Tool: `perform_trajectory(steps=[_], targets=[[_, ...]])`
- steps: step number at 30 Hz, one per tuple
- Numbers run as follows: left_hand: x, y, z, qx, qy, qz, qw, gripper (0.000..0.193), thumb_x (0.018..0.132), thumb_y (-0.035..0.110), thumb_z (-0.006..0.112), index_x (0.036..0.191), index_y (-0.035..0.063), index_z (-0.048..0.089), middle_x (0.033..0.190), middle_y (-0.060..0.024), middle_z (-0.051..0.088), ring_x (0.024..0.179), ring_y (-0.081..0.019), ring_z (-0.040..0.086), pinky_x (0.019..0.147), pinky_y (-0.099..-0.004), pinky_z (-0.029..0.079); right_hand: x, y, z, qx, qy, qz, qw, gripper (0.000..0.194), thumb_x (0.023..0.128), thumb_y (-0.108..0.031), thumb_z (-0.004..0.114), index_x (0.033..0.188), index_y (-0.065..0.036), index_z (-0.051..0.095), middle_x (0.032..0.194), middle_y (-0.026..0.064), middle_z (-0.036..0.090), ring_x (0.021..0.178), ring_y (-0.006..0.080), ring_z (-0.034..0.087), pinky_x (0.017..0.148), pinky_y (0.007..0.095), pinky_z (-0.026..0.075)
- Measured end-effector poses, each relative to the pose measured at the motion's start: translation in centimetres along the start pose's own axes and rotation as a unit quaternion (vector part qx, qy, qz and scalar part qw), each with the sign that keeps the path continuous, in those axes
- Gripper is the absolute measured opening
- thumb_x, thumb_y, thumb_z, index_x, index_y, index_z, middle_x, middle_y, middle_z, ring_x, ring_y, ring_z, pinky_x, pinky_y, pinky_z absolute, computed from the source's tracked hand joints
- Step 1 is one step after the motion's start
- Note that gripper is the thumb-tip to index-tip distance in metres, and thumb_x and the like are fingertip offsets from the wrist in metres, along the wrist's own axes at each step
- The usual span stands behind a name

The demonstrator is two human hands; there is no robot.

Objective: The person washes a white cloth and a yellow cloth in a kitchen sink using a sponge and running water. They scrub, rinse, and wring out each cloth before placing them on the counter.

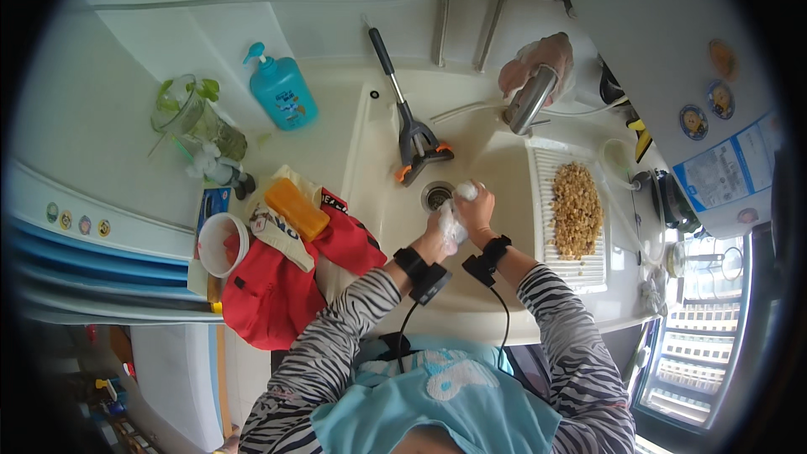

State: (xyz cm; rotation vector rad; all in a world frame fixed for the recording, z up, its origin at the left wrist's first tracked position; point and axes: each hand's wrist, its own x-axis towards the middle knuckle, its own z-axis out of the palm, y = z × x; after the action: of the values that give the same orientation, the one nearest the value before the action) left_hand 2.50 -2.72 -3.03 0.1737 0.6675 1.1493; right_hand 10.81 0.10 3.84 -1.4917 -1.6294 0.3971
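My left hand [434, 236] and my right hand [476, 209] are close together over the sink basin [403, 239]. Both are closed on a small wet white cloth [452, 227], which looks soapy; its exact kind is hidden by my fingers. A bit of white also bulges out above my right hand. Just beyond the hands lies the round drain [436, 194]. A squeeze mop head with a dark handle [403, 110] leans in the basin behind it, its orange clips near the drain.
Left of the basin lie red garments [277, 290], an orange soap bar [296, 208] on a cream cloth, a white tub [222, 244] and a blue pump bottle [284, 93]. A faucet [531, 99] with a pink cloth rises at the back right. Brown pebble-like pieces [577, 211] cover the ribbed washboard [548, 170].
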Motion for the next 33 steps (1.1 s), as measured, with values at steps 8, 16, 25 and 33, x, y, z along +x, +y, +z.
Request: perform_trajectory(steps=[8,16,25,33], targets=[[-1.8,1.5,1.1,0.055,0.022,-0.005,0.998,0.04,0.092,0.04,0.046,0.11,0.0068,0.057,0.103,-0.0069,0.063,0.094,-0.0201,0.061,0.084,-0.0344,0.049,-0.4,2.5,0.7,0.081,-0.061,0.105,0.989,0.031,0.063,-0.017,0.07,0.089,0.0,0.066,0.077,0.023,0.064,0.076,0.0387,0.063,0.072,0.0409,0.049],[-3.9,9.5,0.9,0.163,-0.031,0.002,0.986,0.03,0.092,0.031,0.053,0.106,0.0043,0.058,0.105,-0.0066,0.062,0.093,-0.0191,0.061,0.081,-0.0307,0.051,4.2,6.4,-4.2,0.377,-0.225,0.264,0.859,0.032,0.09,-0.03,0.059,0.096,0.001,0.059,0.08,0.0038,0.059,0.069,0.0138,0.057,0.063,0.0278,0.047],[-3.7,7.3,4.4,0.414,-0.149,0.021,0.898,0.044,0.093,0.042,0.048,0.116,0.0046,0.05,0.115,-0.0032,0.053,0.108,-0.0109,0.042,0.095,-0.0291,0.031,5.6,1.6,-6.8,0.379,-0.391,0.121,0.83,0.031,0.071,0.0,0.072,0.096,-0.004,0.055,0.091,0.0029,0.058,0.083,0.0128,0.058,0.071,0.0267,0.048],[-1.5,8.0,4.4,0.679,-0.076,0.225,0.694,0.032,0.071,0.013,0.076,0.092,-0.0036,0.059,0.085,-0.0128,0.061,0.077,-0.0168,0.058,0.07,-0.029,0.045,6.4,4.1,-7.5,0.064,-0.417,-0.043,0.906,0.04,0.072,-0.009,0.073,0.109,0.0,0.059,0.098,0.0057,0.062,0.088,0.0134,0.057,0.075,0.0285,0.048]])
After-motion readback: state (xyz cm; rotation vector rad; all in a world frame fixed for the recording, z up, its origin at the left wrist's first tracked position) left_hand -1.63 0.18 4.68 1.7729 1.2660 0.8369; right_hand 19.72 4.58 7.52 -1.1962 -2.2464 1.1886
